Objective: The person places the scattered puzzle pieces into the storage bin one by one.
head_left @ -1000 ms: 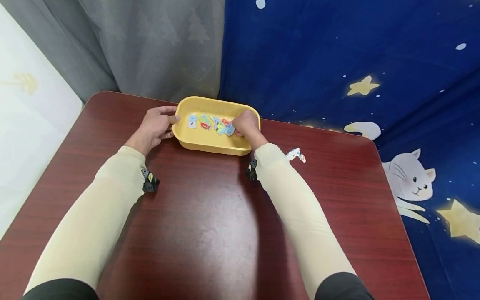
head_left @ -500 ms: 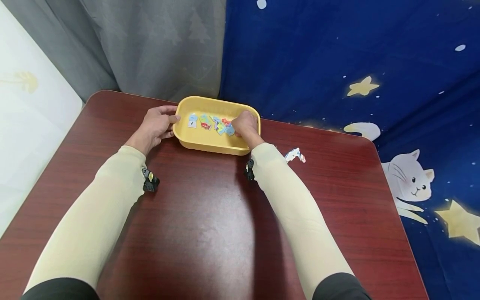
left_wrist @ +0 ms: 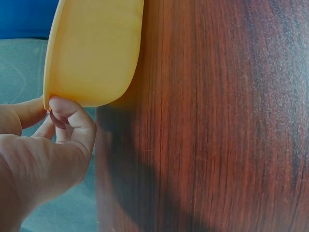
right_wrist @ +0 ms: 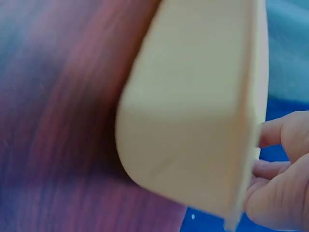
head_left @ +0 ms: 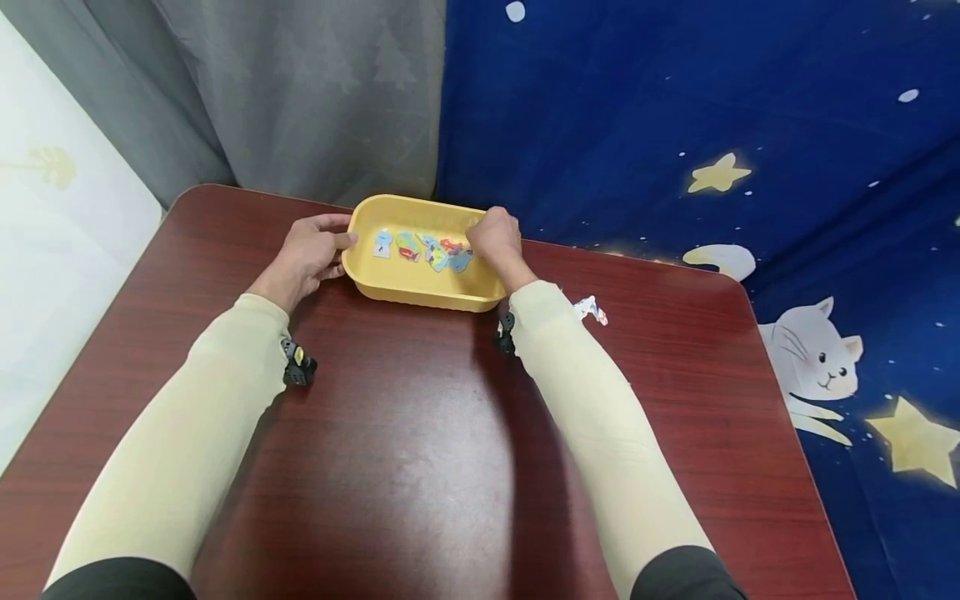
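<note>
A yellow plastic bin (head_left: 427, 297) sits at the back of the table with several small colourful paper cutouts (head_left: 437, 257) lying on its floor. My left hand (head_left: 306, 254) pinches its left rim; in the left wrist view, thumb and index finger meet across the edge. Above the bin's right end is my right hand (head_left: 497, 237), fingers bent downward. In the blurred right wrist view, those fingers (right_wrist: 295, 131) curl beside the bin's rim, and a small pale bit shows near them. Whether the right hand holds anything cannot be made out.
One loose paper cutout (head_left: 591, 310) lies on the reddish wooden table (head_left: 390, 467), right of the bin and partly behind the right forearm. Grey (head_left: 322, 100) and blue curtains (head_left: 600, 108) hang right behind the table's far edge.
My right hand has lifted from the cutouts inside the bin to rim height at the right end. The left hand keeps its grip on the left rim.
</note>
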`<state>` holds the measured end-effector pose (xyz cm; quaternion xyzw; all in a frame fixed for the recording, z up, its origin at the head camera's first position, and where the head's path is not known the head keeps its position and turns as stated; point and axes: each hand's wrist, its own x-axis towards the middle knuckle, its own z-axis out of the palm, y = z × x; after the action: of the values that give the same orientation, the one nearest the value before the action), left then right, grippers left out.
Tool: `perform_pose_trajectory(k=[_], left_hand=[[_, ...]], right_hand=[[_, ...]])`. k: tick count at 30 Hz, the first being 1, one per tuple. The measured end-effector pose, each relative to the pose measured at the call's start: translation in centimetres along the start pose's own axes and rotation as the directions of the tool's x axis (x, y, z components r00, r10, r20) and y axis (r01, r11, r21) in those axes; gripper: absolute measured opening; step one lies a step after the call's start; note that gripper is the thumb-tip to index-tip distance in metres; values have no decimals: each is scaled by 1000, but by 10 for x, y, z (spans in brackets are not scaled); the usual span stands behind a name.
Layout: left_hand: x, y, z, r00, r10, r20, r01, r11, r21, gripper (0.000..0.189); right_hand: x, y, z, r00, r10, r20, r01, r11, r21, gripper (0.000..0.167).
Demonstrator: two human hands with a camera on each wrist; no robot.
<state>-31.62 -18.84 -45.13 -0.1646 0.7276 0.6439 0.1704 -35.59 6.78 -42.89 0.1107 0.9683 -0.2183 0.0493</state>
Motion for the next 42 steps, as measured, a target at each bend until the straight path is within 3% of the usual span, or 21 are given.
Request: perform_pose_trajectory(k=[8, 19, 27, 42], left_hand=[[1, -1, 0, 1000, -4, 6, 4, 1000, 5, 48], [2, -1, -1, 1000, 3, 5, -3, 1000, 28, 50], [1, 0, -2, 1000, 2, 7, -2, 1000, 14, 50], [3, -1, -2, 1000, 7, 14, -7, 1000, 4, 51]], right_hand=[[13, 13, -31, 987, 143, 70, -155, 964, 214, 22], [17, 67, -59, 989, 106, 102, -142, 870, 472, 20], [11, 112, -78, 993, 99, 68, -119, 894, 432, 28], [-16, 171, -91, 997, 54, 62, -67, 970, 233, 27]])
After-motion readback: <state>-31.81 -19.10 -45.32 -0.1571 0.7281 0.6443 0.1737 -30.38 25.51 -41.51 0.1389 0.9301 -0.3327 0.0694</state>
